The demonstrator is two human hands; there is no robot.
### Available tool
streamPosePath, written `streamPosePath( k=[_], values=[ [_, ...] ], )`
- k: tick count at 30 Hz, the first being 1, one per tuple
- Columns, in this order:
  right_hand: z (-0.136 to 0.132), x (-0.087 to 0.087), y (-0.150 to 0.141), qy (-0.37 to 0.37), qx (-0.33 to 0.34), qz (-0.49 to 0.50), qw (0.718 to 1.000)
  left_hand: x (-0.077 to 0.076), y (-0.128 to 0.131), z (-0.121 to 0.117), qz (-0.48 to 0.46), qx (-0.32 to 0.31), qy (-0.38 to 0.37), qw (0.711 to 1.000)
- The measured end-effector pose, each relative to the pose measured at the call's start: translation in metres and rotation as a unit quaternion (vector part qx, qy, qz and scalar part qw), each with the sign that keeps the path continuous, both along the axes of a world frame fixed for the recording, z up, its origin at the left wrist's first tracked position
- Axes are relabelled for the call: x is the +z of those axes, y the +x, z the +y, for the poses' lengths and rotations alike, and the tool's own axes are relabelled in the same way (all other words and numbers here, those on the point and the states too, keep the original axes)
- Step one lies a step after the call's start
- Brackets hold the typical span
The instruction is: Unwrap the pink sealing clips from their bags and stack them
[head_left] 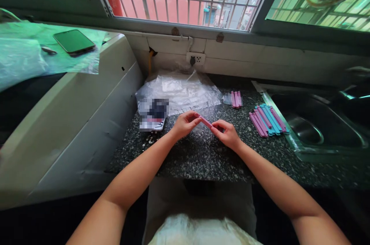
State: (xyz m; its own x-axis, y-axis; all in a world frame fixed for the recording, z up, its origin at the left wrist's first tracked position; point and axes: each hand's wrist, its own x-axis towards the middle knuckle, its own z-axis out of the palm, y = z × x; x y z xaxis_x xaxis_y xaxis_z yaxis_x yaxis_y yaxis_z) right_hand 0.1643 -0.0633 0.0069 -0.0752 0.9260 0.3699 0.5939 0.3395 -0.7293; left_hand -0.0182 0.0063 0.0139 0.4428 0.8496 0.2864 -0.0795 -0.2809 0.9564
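Observation:
Both hands meet over the dark speckled counter [202,156]. My left hand [185,123] and my right hand [227,133] each pinch one end of a short pink stick [205,121], held just above the counter. A small clear plastic bag seems to lie around or under the stick, but I cannot make it out well. To the right lies a pile of pink and blue sticks [267,120]. A small bagged bundle of pink sticks [236,99] lies farther back.
A heap of clear plastic bags [179,92] lies at the back of the counter. A blurred packet [153,115] lies left of my hands. A steel sink [315,125] is at the right. A white appliance [72,121] at the left carries a phone [74,41].

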Motion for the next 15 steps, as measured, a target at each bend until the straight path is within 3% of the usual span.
streamPosePath(
  k=[15],
  values=[
    [-0.0003, -0.0006, -0.0028, -0.008, -0.007, 0.022, 1.0, 0.0009, 0.0017, -0.0003, 0.0, 0.007, -0.009, 1.0]
  ],
)
